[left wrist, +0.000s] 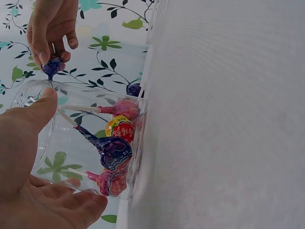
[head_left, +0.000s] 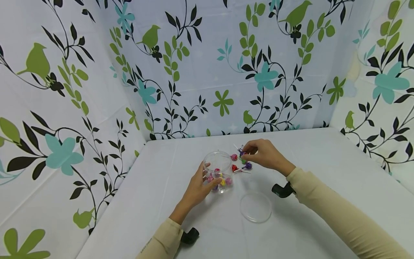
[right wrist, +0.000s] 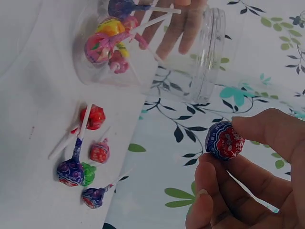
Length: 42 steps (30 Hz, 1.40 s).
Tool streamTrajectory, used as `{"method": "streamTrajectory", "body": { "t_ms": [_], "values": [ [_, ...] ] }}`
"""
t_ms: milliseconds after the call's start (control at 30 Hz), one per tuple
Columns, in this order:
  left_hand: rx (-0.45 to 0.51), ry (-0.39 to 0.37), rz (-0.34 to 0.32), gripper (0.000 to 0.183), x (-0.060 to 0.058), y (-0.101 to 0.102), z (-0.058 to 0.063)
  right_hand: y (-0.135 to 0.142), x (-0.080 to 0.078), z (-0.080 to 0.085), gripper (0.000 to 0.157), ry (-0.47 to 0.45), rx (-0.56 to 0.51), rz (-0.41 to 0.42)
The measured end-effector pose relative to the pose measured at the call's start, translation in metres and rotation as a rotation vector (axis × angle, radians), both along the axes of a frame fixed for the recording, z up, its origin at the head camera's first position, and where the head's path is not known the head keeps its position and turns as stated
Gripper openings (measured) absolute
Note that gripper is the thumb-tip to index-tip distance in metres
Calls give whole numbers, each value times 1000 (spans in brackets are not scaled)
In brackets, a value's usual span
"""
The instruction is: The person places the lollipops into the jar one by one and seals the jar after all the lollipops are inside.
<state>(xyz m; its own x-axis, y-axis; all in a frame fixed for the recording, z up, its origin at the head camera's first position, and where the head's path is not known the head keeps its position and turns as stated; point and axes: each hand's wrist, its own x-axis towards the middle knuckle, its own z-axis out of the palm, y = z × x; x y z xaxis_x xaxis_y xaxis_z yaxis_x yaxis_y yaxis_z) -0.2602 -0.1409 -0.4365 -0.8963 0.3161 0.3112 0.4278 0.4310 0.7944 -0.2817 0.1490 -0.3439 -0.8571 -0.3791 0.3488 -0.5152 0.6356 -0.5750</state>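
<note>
Dressed in a beige left sleeve (head_left: 164, 235) behind the left hand (head_left: 196, 187), marked with small dark lettering (head_left: 146, 245), and a creased, matching right sleeve (head_left: 336, 205) behind the right hand (head_left: 266, 154). Fitted with a stubby black left camera (head_left: 190, 236) and similar right camera (head_left: 282, 190), sticking inward behind each hand.

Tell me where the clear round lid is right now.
In the head view, the clear round lid lies on the white table, lower in the picture and to the right of the clear jar held by the left hand.
</note>
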Motion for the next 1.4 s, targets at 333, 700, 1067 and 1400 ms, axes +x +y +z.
{"method": "streamTrajectory", "body": {
  "t_ms": [333, 700, 1067, 1400],
  "values": [
    [9, -22, 4, 97, 1, 0, 2, -12, 5, 11, 20, -12, -10, 11],
    [5, -28, 9, 97, 1, -1, 1, -25, 7, 20, 19, 6, -13, 37],
    [-3, -29, 13, 95, 0, -1, 2, -38, 9, 23, 17, 6, -22, 79],
    [-3, -36, 3, 97, 0, -1, 1, -45, 6, 17, 16, 18, -17, 112]
  ]
}}
